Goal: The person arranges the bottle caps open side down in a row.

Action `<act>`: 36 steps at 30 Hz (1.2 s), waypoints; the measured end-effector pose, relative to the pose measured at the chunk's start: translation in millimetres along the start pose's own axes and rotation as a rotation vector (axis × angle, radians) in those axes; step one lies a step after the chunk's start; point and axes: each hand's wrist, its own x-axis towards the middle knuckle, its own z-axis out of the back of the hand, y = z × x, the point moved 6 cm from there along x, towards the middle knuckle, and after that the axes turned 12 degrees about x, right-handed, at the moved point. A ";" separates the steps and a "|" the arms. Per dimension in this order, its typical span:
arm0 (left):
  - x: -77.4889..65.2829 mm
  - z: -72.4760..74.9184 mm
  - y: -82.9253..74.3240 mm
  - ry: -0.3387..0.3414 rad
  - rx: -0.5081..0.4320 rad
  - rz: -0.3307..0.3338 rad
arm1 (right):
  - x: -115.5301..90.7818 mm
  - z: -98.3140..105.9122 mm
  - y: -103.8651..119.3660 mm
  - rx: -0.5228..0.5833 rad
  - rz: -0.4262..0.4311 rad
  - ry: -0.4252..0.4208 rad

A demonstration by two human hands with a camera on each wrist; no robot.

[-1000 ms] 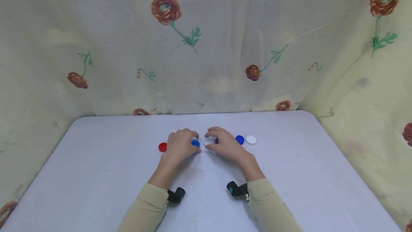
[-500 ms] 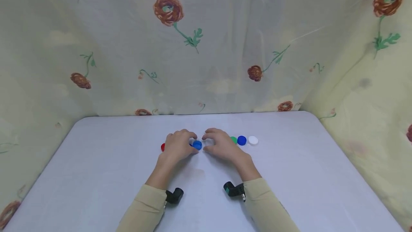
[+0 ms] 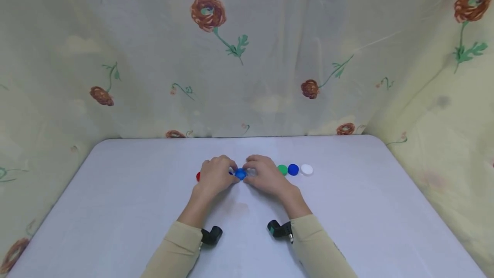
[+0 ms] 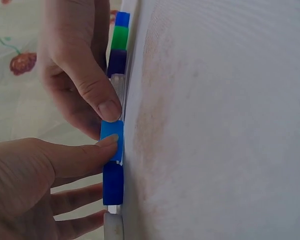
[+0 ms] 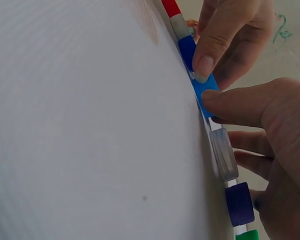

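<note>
A light blue bottle cap [image 3: 241, 174] sits between the two hands in a row of caps on the white table. My left hand [image 3: 217, 174] pinches it from the left, thumb on its near side. From the right, my right hand [image 3: 266, 176] pinches the same cap, its thumb [image 5: 210, 96] against the near side. Just left of it, a dark blue cap [image 4: 113, 184] and a white cap [image 4: 114, 226] stand beside my left fingers. On the other side, a clear ridged cap [image 5: 224, 155] and a purple cap [image 5: 240, 204] lie beneath my right hand.
A red cap [image 3: 198, 176] ends the row on the left, partly behind the left hand. Green [image 3: 282, 170], dark blue [image 3: 293, 169] and white [image 3: 307, 170] caps continue it on the right. A flowered curtain [image 3: 270, 55] hangs behind the table [image 3: 115, 209].
My right hand has moved left from over the clear cap to the light blue cap, uncovering the green one. The fingers of both hands have come together at the light blue cap.
</note>
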 end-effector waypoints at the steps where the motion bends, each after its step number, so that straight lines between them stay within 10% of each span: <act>1: 0.2 -0.3 -0.3 -0.001 0.003 -0.002 | 0.0 -0.4 0.0 0.003 0.002 0.001; 36: -1.5 12.7 -12.3 -0.163 0.070 -0.088 | 1.0 7.9 -2.7 0.262 -0.055 -0.059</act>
